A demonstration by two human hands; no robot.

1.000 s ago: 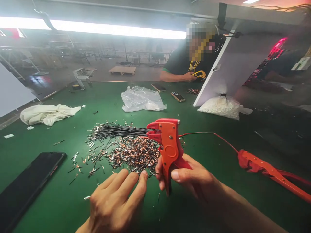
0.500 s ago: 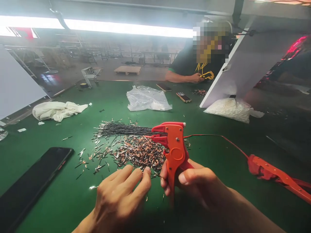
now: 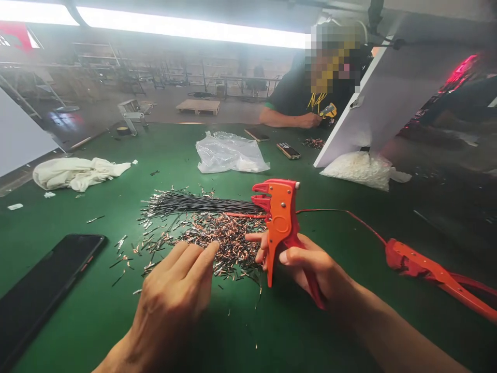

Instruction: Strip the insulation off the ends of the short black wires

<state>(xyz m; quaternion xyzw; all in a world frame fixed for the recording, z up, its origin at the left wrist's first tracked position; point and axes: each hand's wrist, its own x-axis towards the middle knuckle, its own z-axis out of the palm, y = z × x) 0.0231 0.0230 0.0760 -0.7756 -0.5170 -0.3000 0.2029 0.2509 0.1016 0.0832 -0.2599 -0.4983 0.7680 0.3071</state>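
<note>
An orange and red wire stripper [image 3: 280, 210] is in my right hand [image 3: 306, 259], its jaws pointing left with a gap between them and its handles spread. My left hand [image 3: 176, 282] is held low over the near left edge of a pile of small wire offcuts [image 3: 229, 241], fingers bent and close together. Its thumb and whatever it may pinch are hidden from me. Beyond the pile lies a bundle of black wires [image 3: 202, 203] with bright metal tips on the left end; its right end passes behind the stripper. A thin red strip [image 3: 243, 214] runs beside the bundle.
A second orange tool [image 3: 435, 269] lies at right. A black phone [image 3: 58, 280] rests at left, with a white cloth [image 3: 79, 173] beyond it. Farther back are a clear plastic bag [image 3: 231, 153], two phones, a bag of white pieces [image 3: 357, 171], a white panel [image 3: 357, 98] and a co-worker [image 3: 291, 98] holding a yellow tool.
The stripper has risen slightly and its handles have spread, with my right fingers loosened. My left hand has shifted a little left, away from the stripper. The whole view has shifted slightly.
</note>
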